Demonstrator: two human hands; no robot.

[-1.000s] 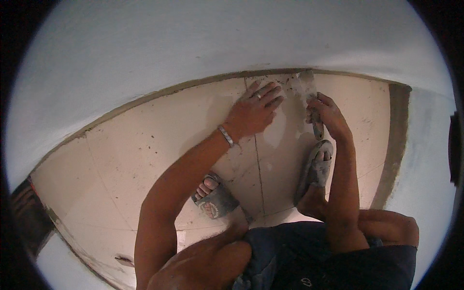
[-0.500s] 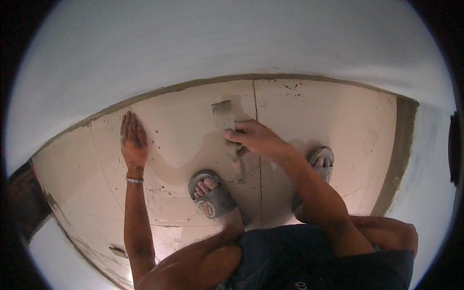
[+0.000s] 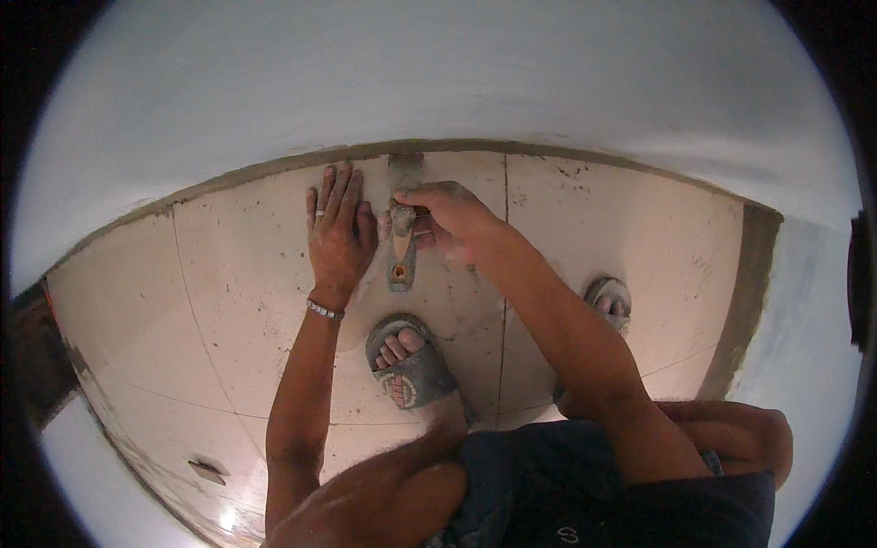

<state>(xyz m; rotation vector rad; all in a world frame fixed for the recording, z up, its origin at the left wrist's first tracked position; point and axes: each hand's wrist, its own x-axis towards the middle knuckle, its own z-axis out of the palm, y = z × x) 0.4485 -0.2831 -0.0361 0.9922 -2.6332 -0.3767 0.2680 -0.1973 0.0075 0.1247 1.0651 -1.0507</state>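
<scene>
My right hand (image 3: pixel 449 217) is closed around a putty knife (image 3: pixel 400 247), whose handle is crusted grey and points back toward me. Its wide blade (image 3: pixel 406 170) reaches the grey strip at the foot of the wall. Just left of the tool, my left hand (image 3: pixel 340 224) has its fingers stretched out, palm down on the tiled floor (image 3: pixel 265 274). A ring and a light bracelet (image 3: pixel 325 310) are on that hand and wrist. Part of the knife's neck is hidden behind my right fingers.
A pale wall (image 3: pixel 438 73) rises ahead, with a grey mortar strip (image 3: pixel 247 187) along its base. Another grey band (image 3: pixel 747 283) edges the floor at right. My sandalled feet (image 3: pixel 406 365) stand close behind the hands. A small flat piece (image 3: pixel 207 471) lies at lower left.
My right hand has carried the putty knife forward and left to the wall's base. My left hand has slid right along the floor, close beside the knife.
</scene>
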